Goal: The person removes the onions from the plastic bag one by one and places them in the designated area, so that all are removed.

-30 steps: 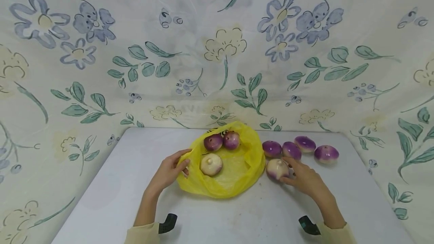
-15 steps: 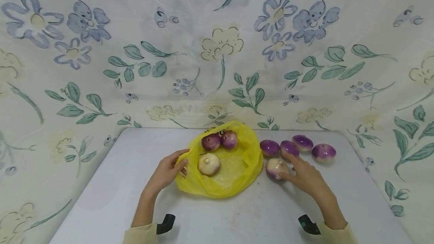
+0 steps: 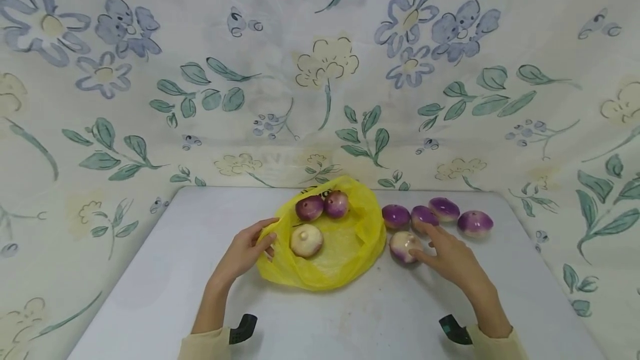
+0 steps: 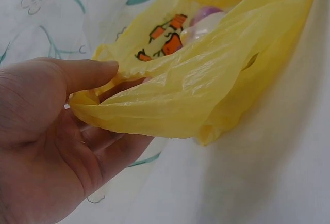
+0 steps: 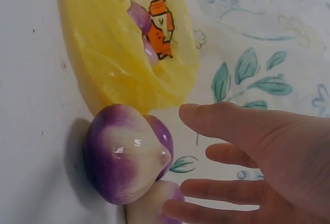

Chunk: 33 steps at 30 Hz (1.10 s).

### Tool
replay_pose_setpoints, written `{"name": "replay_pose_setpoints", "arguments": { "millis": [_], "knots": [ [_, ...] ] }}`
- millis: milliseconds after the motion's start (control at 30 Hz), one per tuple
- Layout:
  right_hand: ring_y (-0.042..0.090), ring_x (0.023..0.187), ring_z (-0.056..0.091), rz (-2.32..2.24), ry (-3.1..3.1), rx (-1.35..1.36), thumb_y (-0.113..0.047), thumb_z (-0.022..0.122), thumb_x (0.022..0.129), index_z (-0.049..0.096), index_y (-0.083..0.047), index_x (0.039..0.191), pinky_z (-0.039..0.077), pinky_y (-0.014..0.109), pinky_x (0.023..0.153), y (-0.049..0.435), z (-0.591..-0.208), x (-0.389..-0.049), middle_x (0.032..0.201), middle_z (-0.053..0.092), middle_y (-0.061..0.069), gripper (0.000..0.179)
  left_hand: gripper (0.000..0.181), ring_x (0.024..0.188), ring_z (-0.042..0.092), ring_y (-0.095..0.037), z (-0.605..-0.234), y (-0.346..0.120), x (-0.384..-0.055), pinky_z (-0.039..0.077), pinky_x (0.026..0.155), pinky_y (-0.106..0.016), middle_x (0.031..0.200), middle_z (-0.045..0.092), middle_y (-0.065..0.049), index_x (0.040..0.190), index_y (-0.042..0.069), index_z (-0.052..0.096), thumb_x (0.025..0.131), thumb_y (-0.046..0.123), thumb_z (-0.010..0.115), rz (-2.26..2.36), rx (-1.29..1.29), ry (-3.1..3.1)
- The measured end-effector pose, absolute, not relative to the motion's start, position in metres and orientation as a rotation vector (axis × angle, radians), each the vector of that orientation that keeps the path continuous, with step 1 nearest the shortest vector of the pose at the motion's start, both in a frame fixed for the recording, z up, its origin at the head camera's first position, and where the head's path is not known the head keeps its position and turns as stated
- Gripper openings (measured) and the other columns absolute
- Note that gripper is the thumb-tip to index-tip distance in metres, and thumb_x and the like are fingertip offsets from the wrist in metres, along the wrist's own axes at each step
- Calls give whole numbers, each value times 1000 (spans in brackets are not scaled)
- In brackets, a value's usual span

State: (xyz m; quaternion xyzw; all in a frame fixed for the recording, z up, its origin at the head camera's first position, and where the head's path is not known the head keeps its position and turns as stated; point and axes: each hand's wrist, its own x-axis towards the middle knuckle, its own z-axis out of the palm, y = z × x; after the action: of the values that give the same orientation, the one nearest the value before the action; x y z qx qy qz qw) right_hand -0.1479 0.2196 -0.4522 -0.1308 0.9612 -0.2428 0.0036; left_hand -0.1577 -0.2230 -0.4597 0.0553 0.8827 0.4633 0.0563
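Far left: left hand (image 3: 248, 246) reaches in over the table (image 3: 145, 282), forearm slanting up and inward from the near edge. Thumb over the rim of the yellow bag (image 3: 320, 281), other fingers under and behind it; the plastic is pinched between. Wrist half turned, palm partly up in the left wrist view.

Bag: mouth spread wide toward the head camera. Inside, a pale bulb (image 3: 306, 240) nearest the left hand, two purple bulbs (image 3: 323, 206) side by side at the back.

Just right of the bag: near bulb (image 3: 404, 248), on the table, pale top, purple below. A row of four far bulbs (image 3: 444, 209) lies behind it, running off to the right.

Right hand (image 3: 451, 257): forearm angled up and inward, thumb and fingers parted and fairly straight, grasping nothing. Thumb tip overlaps the near bulb's edge in the head view; contact, cannot tell.

Step, my reading: bagging the bulbs, with the left hand steadying the rim and the right at the near bulb for a pick-up. Next move seems to call for a curl of the right fingers round its sides, then a short lift leftward over the rim.
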Motion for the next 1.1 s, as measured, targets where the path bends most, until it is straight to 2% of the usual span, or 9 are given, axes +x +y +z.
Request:
{"name": "replay_pose_setpoints", "arguments": {
  "millis": [233, 500, 700, 900, 1100],
  "knots": [
    [33, 107, 65, -786, 3036, -437, -45, 64, 92, 47, -16, 143, 55, 52, 80, 212, -447, -148, 137, 59, 13, 61, 42, 69, 64, -18, -458, -222, -157, 53, 67, -24, 79, 66, -9, 142, 13, 50, 100, 19, 57, 1400, 160, 2673],
    [33, 116, 62, -790, 3098, -527, -43, 67, 91, 51, -14, 140, 50, 55, 93, 195, -437, -153, 134, 61, 11, 58, 43, 69, 63, -17, -456, -222, -156, 52, 67, -24, 79, 66, -8, 142, 14, 50, 100, 19, 57, 1393, 154, 2676],
    [33, 116, 62, -811, 3072, -535, -44, 70, 89, 50, -18, 142, 50, 54, 95, 178, -427, -158, 134, 61, 11, 62, 43, 69, 64, -18, -455, -223, -155, 52, 68, -24, 79, 66, -8, 142, 13, 51, 100, 19, 57, 1401, 138, 2662],
    [29, 118, 62, -856, 3030, -555, -42, 69, 90, 52, -20, 140, 50, 52, 97, 159, -421, -161, 135, 61, 7, 57, 43, 69, 64, -18, -456, -222, -155, 52, 68, -23, 80, 66, -9, 141, 13, 51, 100, 20, 57, 1407, 139, 2659],
    [24, 101, 66, -878, 2999, -610, -42, 69, 90, 53, -20, 138, 54, 47, 88, 141, -421, -165, 124, 66, 7, 55, 43, 69, 64, -18, -455, -222, -157, 52, 69, -24, 78, 67, -9, 141, 13, 51, 100, 21, 57, 1394, 154, 2672]
  ]
}}
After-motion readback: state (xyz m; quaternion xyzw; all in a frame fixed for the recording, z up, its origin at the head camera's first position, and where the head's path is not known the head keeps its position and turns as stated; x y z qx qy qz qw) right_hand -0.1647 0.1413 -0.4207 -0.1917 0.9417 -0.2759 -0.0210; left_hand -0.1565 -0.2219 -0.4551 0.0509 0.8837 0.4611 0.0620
